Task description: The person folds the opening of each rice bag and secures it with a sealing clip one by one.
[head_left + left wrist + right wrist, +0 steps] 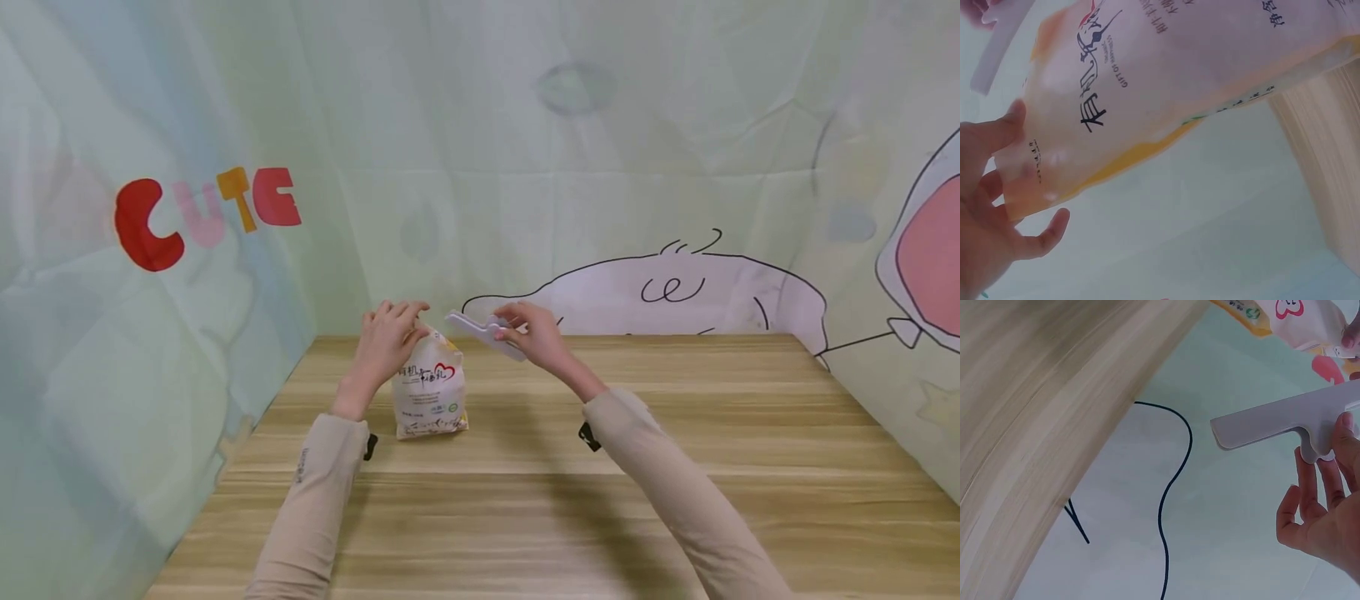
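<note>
A white plastic bag (429, 396) with printed characters, a red heart and yellow edges stands upright on the table. My left hand (386, 342) pinches its top edge between thumb and fingers; in the left wrist view the thumb lies on the printed front of the bag (1166, 75). To the right of the bag's top, my right hand (540, 337) holds a pale grey bag clip (471, 325) in the air by its curved grip tab. In the right wrist view the long flat bar of the clip (1266, 422) is apart from the bag (1307, 325).
The wood-grain table (675, 500) ends at a pale green cloth backdrop (450, 125) behind the hands. Cloth also hangs at the left, with coloured letters (150, 225), and at the right, with a balloon drawing (930, 250).
</note>
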The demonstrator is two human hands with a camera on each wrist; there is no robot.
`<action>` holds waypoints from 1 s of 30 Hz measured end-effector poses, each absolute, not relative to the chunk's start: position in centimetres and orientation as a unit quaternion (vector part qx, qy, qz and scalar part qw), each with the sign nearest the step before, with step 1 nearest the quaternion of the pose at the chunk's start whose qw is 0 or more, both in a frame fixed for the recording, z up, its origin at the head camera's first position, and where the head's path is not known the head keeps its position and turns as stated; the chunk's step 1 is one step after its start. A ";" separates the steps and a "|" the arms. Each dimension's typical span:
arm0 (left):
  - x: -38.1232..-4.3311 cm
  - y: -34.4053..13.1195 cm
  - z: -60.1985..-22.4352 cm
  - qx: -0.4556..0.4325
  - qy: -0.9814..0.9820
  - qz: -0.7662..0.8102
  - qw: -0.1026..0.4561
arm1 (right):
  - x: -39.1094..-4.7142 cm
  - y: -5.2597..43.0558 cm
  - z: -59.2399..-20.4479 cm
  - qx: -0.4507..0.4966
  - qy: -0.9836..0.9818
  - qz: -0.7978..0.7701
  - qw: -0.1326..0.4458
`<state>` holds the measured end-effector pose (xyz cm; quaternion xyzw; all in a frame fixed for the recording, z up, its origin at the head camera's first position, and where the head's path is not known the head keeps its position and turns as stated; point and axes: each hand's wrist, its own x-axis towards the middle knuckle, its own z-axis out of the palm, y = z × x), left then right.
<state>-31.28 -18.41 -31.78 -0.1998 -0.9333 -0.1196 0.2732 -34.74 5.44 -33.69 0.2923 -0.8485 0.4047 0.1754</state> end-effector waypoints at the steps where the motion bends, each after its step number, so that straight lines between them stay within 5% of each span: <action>1: -31.3 -18.4 -31.7 -0.201 -0.933 -0.120 0.272 | -34.8 5.2 -33.6 0.294 -0.845 0.409 0.178; 30: -31.2 -18.6 -31.5 -0.214 -0.932 -0.138 0.260 | -35.3 0.5 -34.2 0.267 -0.812 0.493 0.165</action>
